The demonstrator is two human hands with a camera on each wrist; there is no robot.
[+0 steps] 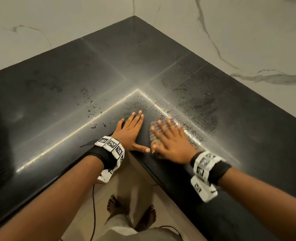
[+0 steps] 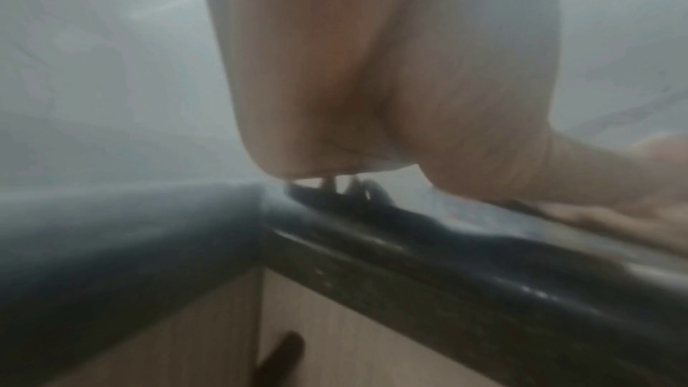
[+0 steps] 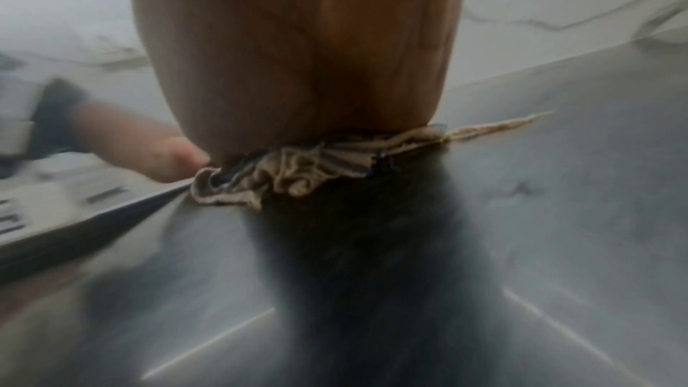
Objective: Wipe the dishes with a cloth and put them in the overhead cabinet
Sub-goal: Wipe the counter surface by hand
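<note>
A crumpled beige cloth (image 3: 294,169) with thin blue stripes lies on the black counter (image 1: 77,87) near its inner corner. My right hand (image 1: 168,136) lies flat on top of the cloth (image 1: 154,136), fingers straight and blurred, pressing it onto the wet surface. My left hand (image 1: 131,129) rests flat on the counter just to the left, fingers straight, thumb stretched toward the right hand. In the left wrist view only the left hand (image 2: 372,84), its palm close to the lens, and the counter edge (image 2: 446,275) show. No dishes are in view.
Water droplets (image 1: 91,105) and wet smears (image 1: 201,108) cover the counter's middle. White marble-look walls (image 1: 248,32) meet behind the corner. Below the counter edge are light wood cabinet fronts (image 2: 353,334), the floor and my bare feet (image 1: 131,213). A dark cable (image 1: 93,206) hangs from the left wrist.
</note>
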